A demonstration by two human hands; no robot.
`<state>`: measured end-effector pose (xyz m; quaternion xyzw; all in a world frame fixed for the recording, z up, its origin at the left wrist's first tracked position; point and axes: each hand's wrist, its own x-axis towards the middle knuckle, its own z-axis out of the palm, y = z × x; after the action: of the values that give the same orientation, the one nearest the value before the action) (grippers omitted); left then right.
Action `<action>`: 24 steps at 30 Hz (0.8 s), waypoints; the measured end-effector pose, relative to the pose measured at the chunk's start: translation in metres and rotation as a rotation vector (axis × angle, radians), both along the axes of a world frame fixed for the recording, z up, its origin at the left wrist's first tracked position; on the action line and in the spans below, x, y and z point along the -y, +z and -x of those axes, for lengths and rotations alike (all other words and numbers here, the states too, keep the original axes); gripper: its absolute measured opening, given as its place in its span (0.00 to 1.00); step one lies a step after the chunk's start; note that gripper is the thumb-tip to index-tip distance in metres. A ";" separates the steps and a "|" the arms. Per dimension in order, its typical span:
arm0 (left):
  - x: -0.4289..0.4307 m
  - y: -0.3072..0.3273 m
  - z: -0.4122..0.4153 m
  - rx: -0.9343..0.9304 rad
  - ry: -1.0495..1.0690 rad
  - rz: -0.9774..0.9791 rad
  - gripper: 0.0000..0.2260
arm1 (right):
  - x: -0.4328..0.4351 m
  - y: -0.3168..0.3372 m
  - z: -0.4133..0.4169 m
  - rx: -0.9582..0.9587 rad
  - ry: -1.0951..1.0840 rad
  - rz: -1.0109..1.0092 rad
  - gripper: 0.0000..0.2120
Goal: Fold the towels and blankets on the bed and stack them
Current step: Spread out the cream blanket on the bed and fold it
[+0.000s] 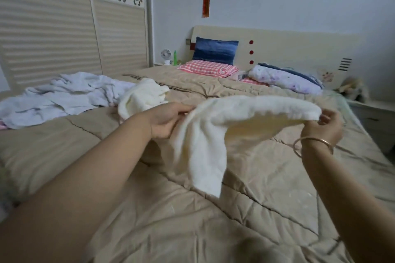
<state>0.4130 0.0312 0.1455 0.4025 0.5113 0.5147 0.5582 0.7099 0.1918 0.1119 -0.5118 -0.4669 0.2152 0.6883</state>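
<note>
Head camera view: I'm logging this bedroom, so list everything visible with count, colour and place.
held towel: one, cream, stretched between left hand and right hand
loose towel: one, cream, crumpled behind the left hand
quilt: one, tan, spread beneath the towels
blanket heap: one, white, quilt's left side
blue pillow: one, upright against headboard
checked pillow: one, pink, flat before blue pillow
flowered bedding: one bundle, white-purple, right of pillows
fan: one, white, left of headboard
bottle: one, green, beside fan
bracelet: one, gold, right wrist
left hand: grips towel's left end
right hand: pinches its right end
</note>
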 end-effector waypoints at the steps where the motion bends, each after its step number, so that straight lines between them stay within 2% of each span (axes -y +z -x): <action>1: 0.001 -0.014 -0.009 -0.028 -0.095 0.108 0.11 | -0.001 -0.007 -0.007 -0.022 0.065 0.111 0.11; 2: 0.003 -0.029 -0.015 -0.144 -0.157 0.208 0.13 | -0.007 -0.019 -0.016 0.054 0.173 0.247 0.09; 4: 0.007 -0.063 -0.016 -0.618 -0.274 0.391 0.13 | -0.003 -0.047 -0.033 0.266 0.360 0.604 0.06; 6: 0.010 -0.087 -0.010 -1.080 -0.310 0.387 0.15 | 0.005 -0.075 -0.044 0.343 0.465 0.813 0.09; 8: 0.015 -0.103 -0.009 -1.276 -0.308 0.266 0.18 | 0.005 -0.100 -0.052 0.317 0.504 0.912 0.10; 10: 0.024 -0.118 -0.012 -1.372 -0.377 0.224 0.23 | 0.009 -0.114 -0.050 0.237 0.442 0.983 0.09; 11: 0.027 -0.126 -0.012 -1.426 -0.418 0.237 0.23 | 0.009 -0.120 -0.049 0.210 0.400 0.971 0.15; 12: 0.028 -0.136 -0.011 -1.473 -0.441 0.240 0.22 | 0.007 -0.126 -0.046 0.196 0.369 0.955 0.26; 13: 0.029 -0.143 -0.011 -1.517 -0.439 0.229 0.18 | 0.006 -0.129 -0.044 0.170 0.372 0.930 0.35; 14: 0.031 -0.147 -0.012 -1.546 -0.393 0.171 0.14 | 0.013 -0.128 -0.039 0.161 0.356 0.907 0.39; 17: 0.030 -0.145 -0.015 -1.557 -0.099 -0.013 0.07 | 0.019 -0.134 -0.030 0.087 0.550 0.897 0.44; 19: 0.027 -0.139 -0.022 -1.467 -0.014 -0.042 0.12 | 0.011 -0.150 -0.033 0.131 0.649 0.844 0.41; 20: 0.027 -0.135 -0.028 -1.394 -0.070 0.004 0.15 | 0.017 -0.147 -0.031 0.240 0.657 0.800 0.36; 22: 0.028 -0.122 -0.047 -1.268 -0.339 0.165 0.17 | 0.030 -0.138 -0.029 0.427 0.607 0.721 0.27; 24: 0.034 -0.111 -0.071 -1.103 -0.673 0.343 0.10 | 0.037 -0.121 -0.036 0.430 0.615 0.691 0.16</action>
<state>0.4844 -0.0029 0.0349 0.6498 0.6430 -0.0573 0.4013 0.7460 0.1550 -0.0088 -0.5812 -0.6286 0.4395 0.2720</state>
